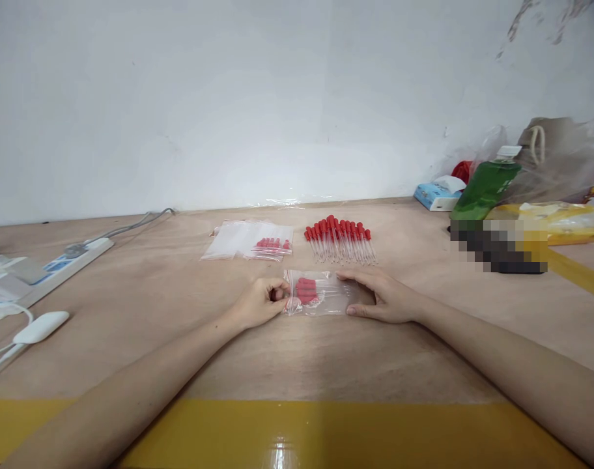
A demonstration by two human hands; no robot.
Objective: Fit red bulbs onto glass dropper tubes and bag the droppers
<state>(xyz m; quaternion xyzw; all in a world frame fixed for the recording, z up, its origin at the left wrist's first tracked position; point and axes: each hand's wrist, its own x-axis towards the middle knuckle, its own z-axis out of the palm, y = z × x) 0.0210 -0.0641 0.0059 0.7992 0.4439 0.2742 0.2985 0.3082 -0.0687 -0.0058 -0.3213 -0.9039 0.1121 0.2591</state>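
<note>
A clear zip bag lies flat on the table between my hands, its zip end to the left. Inside it are several droppers with red rubber bulbs, the bulbs toward the zip end and the clear tubes pointing right. My left hand pinches the bag's zip edge with curled fingers. Around the other end of the bag, my right hand has thumb and fingers spread apart, the tips touching the bag's corners. Behind the bag, a row of loose red-bulbed droppers lies side by side.
Back left of the bag, flat zip bags lie stacked, one with red bulbs. A power strip with cables and a white adapter occupies the left. At right are a tissue pack, a green bottle and a yellow package.
</note>
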